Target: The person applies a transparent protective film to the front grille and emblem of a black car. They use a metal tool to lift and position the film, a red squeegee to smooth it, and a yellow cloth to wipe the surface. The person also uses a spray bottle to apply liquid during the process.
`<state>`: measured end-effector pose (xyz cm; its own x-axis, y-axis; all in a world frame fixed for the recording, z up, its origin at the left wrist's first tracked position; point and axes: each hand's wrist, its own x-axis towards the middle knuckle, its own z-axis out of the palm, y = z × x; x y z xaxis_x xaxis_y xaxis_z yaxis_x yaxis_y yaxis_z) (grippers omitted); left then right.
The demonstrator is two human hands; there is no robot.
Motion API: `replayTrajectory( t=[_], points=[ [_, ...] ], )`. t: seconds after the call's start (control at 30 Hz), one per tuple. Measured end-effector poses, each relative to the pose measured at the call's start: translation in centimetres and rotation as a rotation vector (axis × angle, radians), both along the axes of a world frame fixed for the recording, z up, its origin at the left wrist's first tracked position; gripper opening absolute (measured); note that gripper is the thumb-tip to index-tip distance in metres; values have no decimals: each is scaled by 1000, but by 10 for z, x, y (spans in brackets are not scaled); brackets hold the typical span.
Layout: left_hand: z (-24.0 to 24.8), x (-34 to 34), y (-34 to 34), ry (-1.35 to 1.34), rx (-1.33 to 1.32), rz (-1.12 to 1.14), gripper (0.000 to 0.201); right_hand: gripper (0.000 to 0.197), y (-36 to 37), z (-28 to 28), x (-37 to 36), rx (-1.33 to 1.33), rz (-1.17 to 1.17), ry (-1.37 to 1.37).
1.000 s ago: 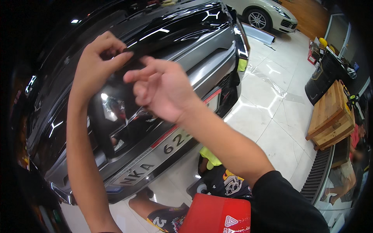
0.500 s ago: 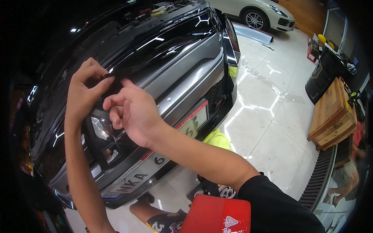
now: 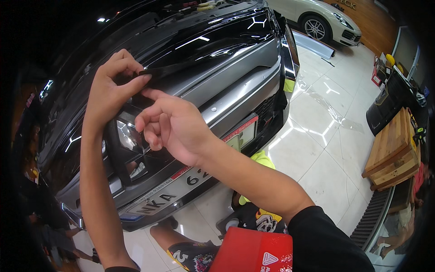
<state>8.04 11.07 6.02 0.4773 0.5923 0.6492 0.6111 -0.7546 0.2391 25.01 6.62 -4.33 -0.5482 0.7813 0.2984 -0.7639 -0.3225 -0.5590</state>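
A glossy black car (image 3: pixel 213 41) fills the upper left, its grey bumper trim (image 3: pixel 235 86) and number plate (image 3: pixel 181 188) facing me. A thin black strip (image 3: pixel 179 69) lies along the top edge of the grey trim. My left hand (image 3: pixel 111 86) pinches the strip's left end between thumb and forefinger. Just below it, my right hand (image 3: pixel 170 127) has its forefinger stretched out against the trim under the strip and its other fingers curled, holding nothing.
A white car (image 3: pixel 317 18) stands at the back. Stacked wooden pallets (image 3: pixel 394 149) and a dark bin (image 3: pixel 385 109) are at right. A red box (image 3: pixel 253 251) and my patterned shorts (image 3: pixel 195 256) are below. The floor is glossy white tile (image 3: pixel 326 136).
Both hands have stayed at the strip's left end while the view shifted; the right hand's forefinger now points up against the trim. The car appears lower and further right than a second ago.
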Motion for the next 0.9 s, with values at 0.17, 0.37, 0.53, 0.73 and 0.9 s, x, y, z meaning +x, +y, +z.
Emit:
replayTrajectory(
  t=[0.17,0.37,0.53,0.73,0.9],
  points=[
    [1,0,-4,-3,-39,40,17,65,2,5,4,-60,-127,57],
    [2,-1,-5,-10,-64,46,17,62,-2,2,-4,17,37,53],
    [2,-2,-5,-1,-52,14,16,59,1,-1,-5,28,26,39],
    [1,-4,-1,25,-36,11,16,56,4,3,5,22,-10,48],
    [1,-6,-3,10,-70,19,16,55,3,4,1,43,50,28]
  ],
)
